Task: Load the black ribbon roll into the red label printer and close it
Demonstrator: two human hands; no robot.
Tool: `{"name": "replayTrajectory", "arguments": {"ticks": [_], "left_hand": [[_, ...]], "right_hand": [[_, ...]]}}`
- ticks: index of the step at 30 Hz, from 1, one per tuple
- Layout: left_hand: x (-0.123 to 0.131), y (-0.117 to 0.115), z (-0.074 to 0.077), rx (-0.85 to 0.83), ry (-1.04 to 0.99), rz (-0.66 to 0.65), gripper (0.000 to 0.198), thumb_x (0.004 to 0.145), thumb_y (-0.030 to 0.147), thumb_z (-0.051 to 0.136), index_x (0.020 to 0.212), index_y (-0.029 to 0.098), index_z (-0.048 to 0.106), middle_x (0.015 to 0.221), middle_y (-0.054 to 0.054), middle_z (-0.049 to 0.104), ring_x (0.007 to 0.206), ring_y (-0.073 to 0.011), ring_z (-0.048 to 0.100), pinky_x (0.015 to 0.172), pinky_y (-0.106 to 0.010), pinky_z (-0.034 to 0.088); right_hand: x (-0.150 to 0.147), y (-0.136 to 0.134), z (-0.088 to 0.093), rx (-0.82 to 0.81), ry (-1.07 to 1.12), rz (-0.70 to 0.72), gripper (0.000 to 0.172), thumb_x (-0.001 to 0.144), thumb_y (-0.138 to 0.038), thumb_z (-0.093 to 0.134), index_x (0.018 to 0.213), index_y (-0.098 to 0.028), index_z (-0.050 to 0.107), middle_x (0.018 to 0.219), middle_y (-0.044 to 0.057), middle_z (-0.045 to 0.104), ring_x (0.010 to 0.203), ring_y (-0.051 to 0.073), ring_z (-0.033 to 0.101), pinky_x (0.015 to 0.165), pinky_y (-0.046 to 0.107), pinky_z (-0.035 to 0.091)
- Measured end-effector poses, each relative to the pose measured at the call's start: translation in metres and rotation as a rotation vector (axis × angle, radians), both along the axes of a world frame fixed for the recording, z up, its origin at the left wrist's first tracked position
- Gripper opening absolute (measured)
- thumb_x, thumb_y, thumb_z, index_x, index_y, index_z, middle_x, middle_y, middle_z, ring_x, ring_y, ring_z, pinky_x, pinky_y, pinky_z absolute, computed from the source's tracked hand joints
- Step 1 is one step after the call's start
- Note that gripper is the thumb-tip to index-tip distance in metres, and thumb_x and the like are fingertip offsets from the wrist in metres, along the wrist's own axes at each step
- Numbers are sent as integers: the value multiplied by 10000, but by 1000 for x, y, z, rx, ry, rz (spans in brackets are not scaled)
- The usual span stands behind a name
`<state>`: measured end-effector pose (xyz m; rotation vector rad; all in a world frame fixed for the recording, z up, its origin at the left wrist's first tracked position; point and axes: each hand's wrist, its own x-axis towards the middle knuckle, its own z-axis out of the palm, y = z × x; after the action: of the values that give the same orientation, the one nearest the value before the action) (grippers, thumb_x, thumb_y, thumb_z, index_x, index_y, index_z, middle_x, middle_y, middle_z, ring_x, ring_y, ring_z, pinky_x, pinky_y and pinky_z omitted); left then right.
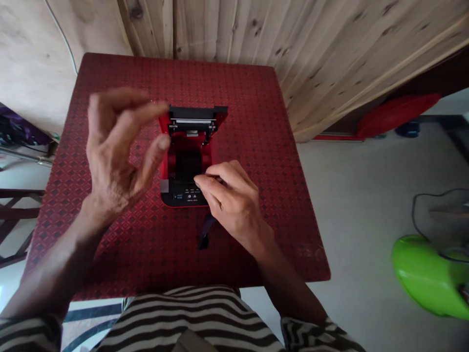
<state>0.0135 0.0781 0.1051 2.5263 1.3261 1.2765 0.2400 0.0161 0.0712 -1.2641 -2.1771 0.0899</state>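
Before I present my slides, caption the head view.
Right hand at the front of an open device, left hand raised by its lid, red table beneath.

shirt (pixel 198 315): pale with dark crosswise stripes, between and behind the hands | left sleeve (pixel 31 335): matching stripes, ends well behind bare left hand (pixel 115 161) | right sleeve (pixel 311 335): striped, creased, ends well behind bare right hand (pixel 234 200) | flat piece (pixel 194 342): grey-brown, at shirt front, kind unclear
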Motion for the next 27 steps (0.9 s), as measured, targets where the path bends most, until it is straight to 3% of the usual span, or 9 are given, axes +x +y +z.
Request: {"name": "replayTrajectory", "arguments": {"ticks": [1,2,4,7,10,14,20,27], "left_hand": [[0,11,2,3,48,-4,525,1103,422,558,1526,111,562,1534,-163,565,1487,-265,479,1292,-465,384],[1,22,3,-52,70,-17,620,1128,479,483,1619,104,426,1642,-162,471,1557,-273,408,1282,-458,390],[2,38,2,-227,83,-103,682,1148,579,345,1650,116,342,1549,-104,582,1436,-224,556,1175,-390,482],[2,38,-3,-312,31,-163,581,1168,530,291,1474,139,593,1280,-33,731,1170,-164,689,1039,-326,533],[-2,14,-8,-284,-7,-250,491,1173,432,328,1308,174,724,1214,-40,765,1130,-163,707,1014,-337,548],[-9,-14,-24,-294,-1,-293,443,1148,457,389,1326,240,731,1355,-81,729,1267,-242,692,1122,-471,520],[-18,-18,-46,-189,124,-341,485,1114,601,366,1468,393,624,1428,-58,684,1352,-283,650,1164,-529,483],[-22,-13,-52,-8,267,-377,732,1025,791,390,1473,248,592,1398,-145,684,1321,-326,664,1085,-549,506]], "right_hand": [[0,-4,-2,17,10,-3,293,1044,-79,555,1027,-243,798,969,58,746,896,203,631,817,347,577],[-1,-8,-3,29,16,-2,291,1038,-77,565,1032,-254,796,974,54,743,895,200,634,813,346,578],[-3,-15,-6,47,25,0,277,1030,-77,585,1047,-262,790,986,51,741,896,194,636,811,341,578],[-6,-20,-8,93,39,-15,238,1022,-74,606,1060,-229,781,965,59,743,864,187,624,784,327,571],[-7,-21,-10,120,31,-8,229,1017,-64,613,1052,-226,772,921,46,738,831,174,613,762,316,561],[-7,-19,-15,204,54,-2,200,1003,-57,646,1034,-219,760,864,25,717,800,161,596,743,304,554],[-9,-18,-17,253,73,-9,154,983,-38,682,1011,-162,768,828,35,714,768,162,572,705,303,545],[-11,-19,-14,241,45,-3,155,983,-35,675,1011,-155,770,833,40,728,762,173,582,698,321,554]]}}
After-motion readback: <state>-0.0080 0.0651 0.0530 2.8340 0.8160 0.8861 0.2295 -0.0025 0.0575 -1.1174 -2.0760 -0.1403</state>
